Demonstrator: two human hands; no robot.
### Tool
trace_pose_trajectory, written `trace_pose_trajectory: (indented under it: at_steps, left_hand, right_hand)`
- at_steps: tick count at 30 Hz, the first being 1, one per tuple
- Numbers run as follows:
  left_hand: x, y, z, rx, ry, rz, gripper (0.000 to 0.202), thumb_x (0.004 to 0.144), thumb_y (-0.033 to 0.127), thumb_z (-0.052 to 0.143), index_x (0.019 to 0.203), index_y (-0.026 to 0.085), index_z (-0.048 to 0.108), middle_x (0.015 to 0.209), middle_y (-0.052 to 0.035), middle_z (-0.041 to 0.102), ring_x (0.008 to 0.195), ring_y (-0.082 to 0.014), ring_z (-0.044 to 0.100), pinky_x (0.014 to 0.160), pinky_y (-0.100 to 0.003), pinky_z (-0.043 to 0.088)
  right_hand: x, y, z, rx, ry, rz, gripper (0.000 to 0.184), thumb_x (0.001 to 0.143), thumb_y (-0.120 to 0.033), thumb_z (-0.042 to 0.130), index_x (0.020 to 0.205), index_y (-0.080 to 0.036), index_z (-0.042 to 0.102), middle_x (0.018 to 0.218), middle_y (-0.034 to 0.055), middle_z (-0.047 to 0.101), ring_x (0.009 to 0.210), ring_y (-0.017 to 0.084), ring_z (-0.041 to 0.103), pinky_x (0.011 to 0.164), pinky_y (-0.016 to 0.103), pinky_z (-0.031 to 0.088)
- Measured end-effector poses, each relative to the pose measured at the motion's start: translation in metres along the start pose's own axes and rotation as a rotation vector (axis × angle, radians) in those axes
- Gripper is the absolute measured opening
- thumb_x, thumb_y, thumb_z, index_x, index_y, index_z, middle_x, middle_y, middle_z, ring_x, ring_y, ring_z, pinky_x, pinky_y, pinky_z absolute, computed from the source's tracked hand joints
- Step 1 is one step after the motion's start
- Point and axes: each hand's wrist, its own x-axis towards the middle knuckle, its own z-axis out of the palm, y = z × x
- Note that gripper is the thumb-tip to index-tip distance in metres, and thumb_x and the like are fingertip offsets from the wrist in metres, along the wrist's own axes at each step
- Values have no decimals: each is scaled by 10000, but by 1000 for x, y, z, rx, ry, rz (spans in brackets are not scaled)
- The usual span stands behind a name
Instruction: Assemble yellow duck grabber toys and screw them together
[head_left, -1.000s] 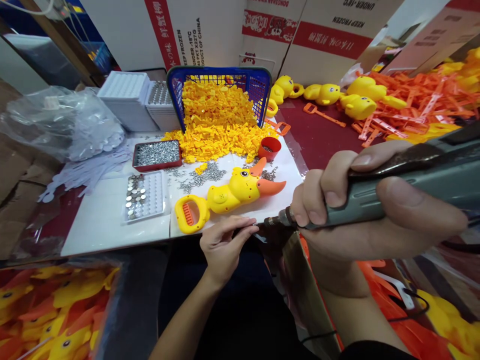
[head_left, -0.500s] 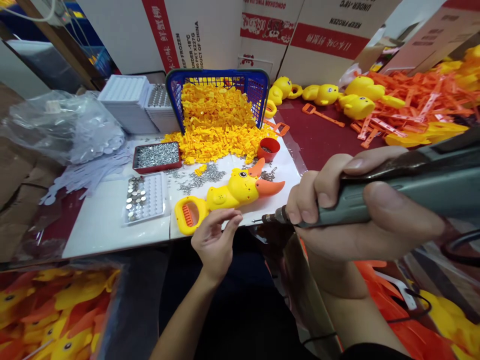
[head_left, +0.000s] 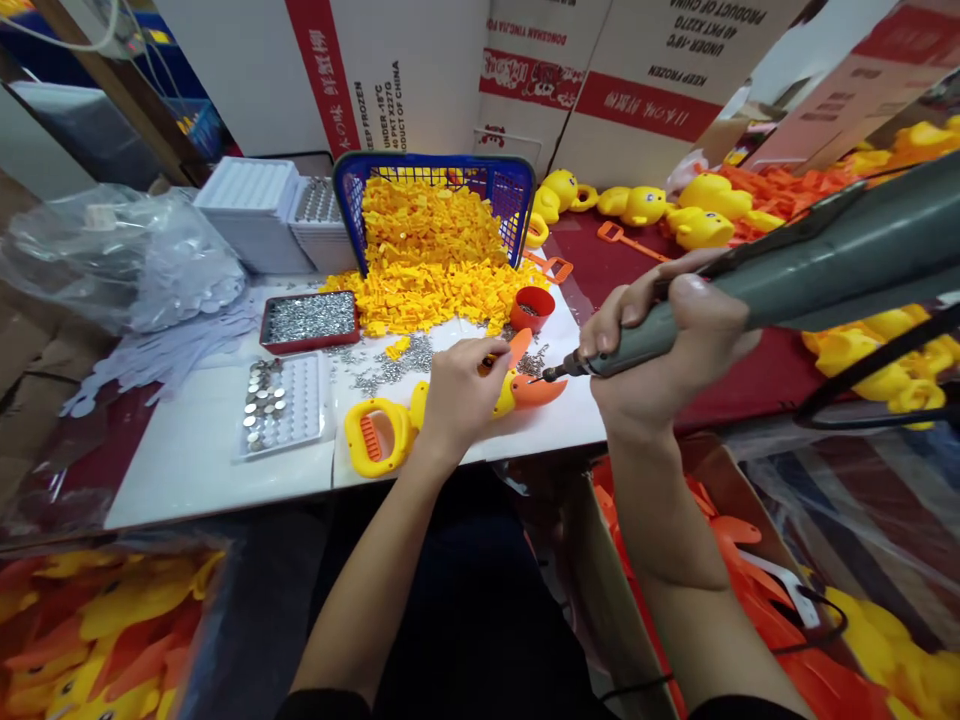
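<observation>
A yellow duck-shaped toy (head_left: 376, 437) with a ring handle and an open orange beak lies on the white work surface (head_left: 187, 450). My left hand (head_left: 461, 395) is over the toy's head and body and hides most of them. Its thumb and fingers are pinched together near the beak; what they hold, if anything, cannot be made out. My right hand (head_left: 660, 340) is wrapped round a grey electric screwdriver (head_left: 810, 255). The driver's bit points left, its tip in front of the lower beak (head_left: 541, 391); whether it touches is unclear.
Behind the toy are loose screws (head_left: 405, 365), a red cup (head_left: 532, 308) and a blue basket (head_left: 435, 165) spilling yellow parts. At left lie a red tray of small metal pieces (head_left: 311, 318) and a white tray of discs (head_left: 307, 400). A black cable (head_left: 862, 375) hangs at right.
My left hand has moved up and right, from beside the handle to over the toy's head. The screwdriver has moved up, its bit now in front of the beak.
</observation>
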Motion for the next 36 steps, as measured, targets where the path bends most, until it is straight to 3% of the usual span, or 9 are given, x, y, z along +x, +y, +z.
trace_pose_trajectory:
  at_steps: [7, 13, 21, 27, 33, 36]
  left_hand:
    - [-10, 5, -4, -26, 14, 13, 110, 853, 136, 730, 792, 223, 756, 827, -25, 790, 802, -196, 730, 767, -323, 568]
    - [-10, 6, -5, -43, -25, 11, 104, 877, 174, 727, 788, 223, 752, 812, -22, 769, 814, -192, 701, 778, -320, 548]
    - [-10, 6, -8, -24, -94, -27, 127, 863, 185, 745, 747, 215, 702, 837, -26, 727, 803, -186, 678, 757, -319, 512]
    - [-8, 7, -13, -142, -141, -84, 138, 804, 158, 789, 727, 217, 692, 813, -24, 748, 825, -202, 692, 792, -343, 521]
    - [-4, 7, -13, -179, -138, -163, 149, 769, 123, 792, 700, 209, 692, 777, -11, 747, 765, -179, 682, 748, -320, 506]
    - [-3, 10, -13, -160, -123, -223, 152, 773, 112, 769, 693, 213, 688, 775, -3, 744, 769, -173, 674, 752, -315, 499]
  right_hand:
    - [-5, 10, -2, 30, -102, 34, 161, 746, -335, 700, 728, -262, 558, 509, -89, 411, 314, 86, 384, 319, 237, 280]
    - [-8, 12, -4, -15, -120, 21, 232, 754, -429, 730, 732, -277, 556, 515, -90, 397, 318, 88, 355, 331, 255, 287]
    - [-16, 13, -4, -1, -115, 45, 209, 757, -398, 739, 756, -283, 565, 515, -94, 416, 316, 85, 377, 332, 240, 275]
    - [-25, 14, -7, -66, -160, 15, 256, 756, -473, 748, 784, -307, 557, 517, -93, 411, 331, 97, 351, 355, 277, 300]
    - [-31, 16, -10, -40, -148, -47, 137, 781, -356, 698, 818, -314, 574, 515, -89, 440, 328, 107, 324, 328, 269, 290]
    - [-32, 23, -13, -22, -194, -125, 143, 801, -386, 698, 834, -301, 588, 506, -88, 443, 325, 105, 289, 312, 259, 279]
